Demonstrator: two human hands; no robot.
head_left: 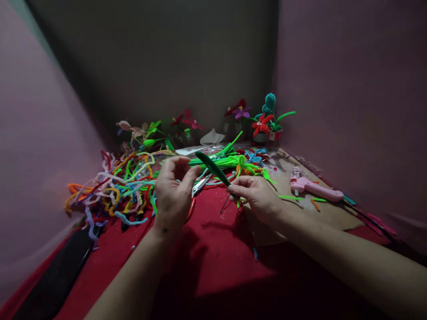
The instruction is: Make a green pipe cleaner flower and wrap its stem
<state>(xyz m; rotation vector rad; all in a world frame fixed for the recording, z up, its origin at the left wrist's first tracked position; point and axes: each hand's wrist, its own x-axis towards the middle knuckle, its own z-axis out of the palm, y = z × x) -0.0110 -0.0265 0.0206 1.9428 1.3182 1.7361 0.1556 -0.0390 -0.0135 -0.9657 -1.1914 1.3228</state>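
My right hand (255,195) pinches the lower end of a long dark green pipe-cleaner leaf (213,169), which slants up and to the left. Thin wire-like ends hang below those fingers. To the left, my left hand (175,189) is held up with its fingers bent and the thumb apart, near the leaf's tip but not visibly gripping it. A pair of scissors (201,184) with red handles lies on the red cloth (216,249), partly hidden behind my left hand. Behind both hands is a bundle of bright green pipe cleaners (222,162).
A tangled heap of multicoloured pipe cleaners (116,186) spreads at left, near a black flat object (60,271). On cardboard (333,215) at right rests a pink glue gun (315,186) with its cord. Pipe-cleaner flowers, including a red one (262,125), stand along the back.
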